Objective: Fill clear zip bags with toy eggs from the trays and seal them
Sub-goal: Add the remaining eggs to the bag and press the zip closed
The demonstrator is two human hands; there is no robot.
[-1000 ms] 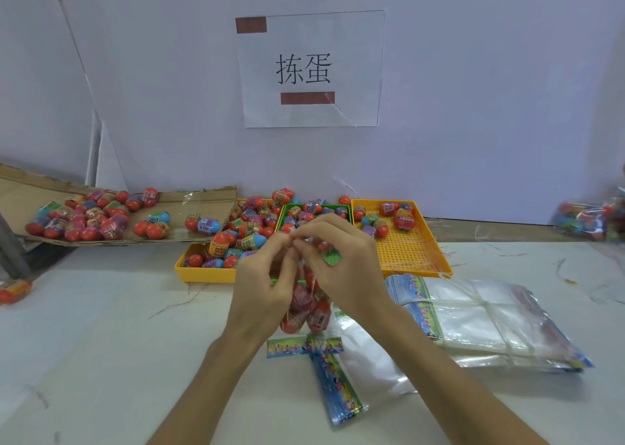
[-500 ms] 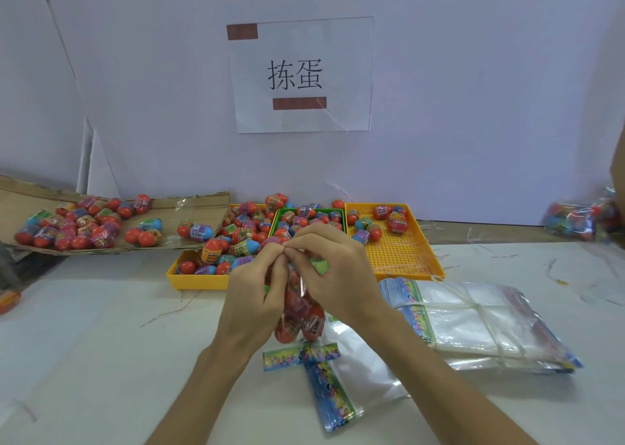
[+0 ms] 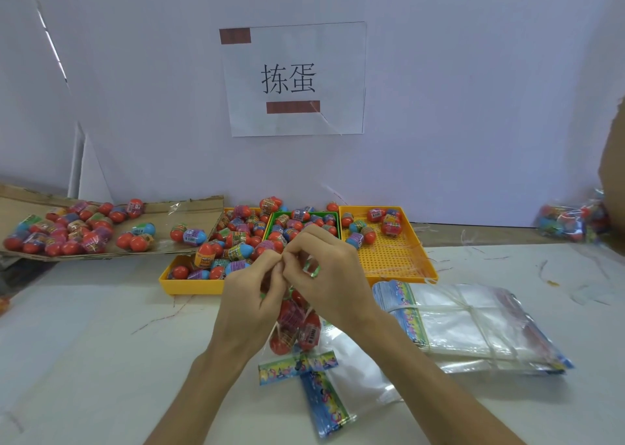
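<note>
My left grip (image 3: 252, 295) and right grip (image 3: 333, 275) meet fingertip to fingertip, each pinching the top of the zip bag (image 3: 297, 326). Both my forearms angle inward from below.

The white table (image 3: 84, 360) bears a yellow mesh tray (image 3: 389, 258), a tied bag bundle (image 3: 473, 323) and one loose bag (image 3: 358, 377).

White wall (image 3: 473, 89) behind scuffed white table (image 3: 84, 343).
</note>
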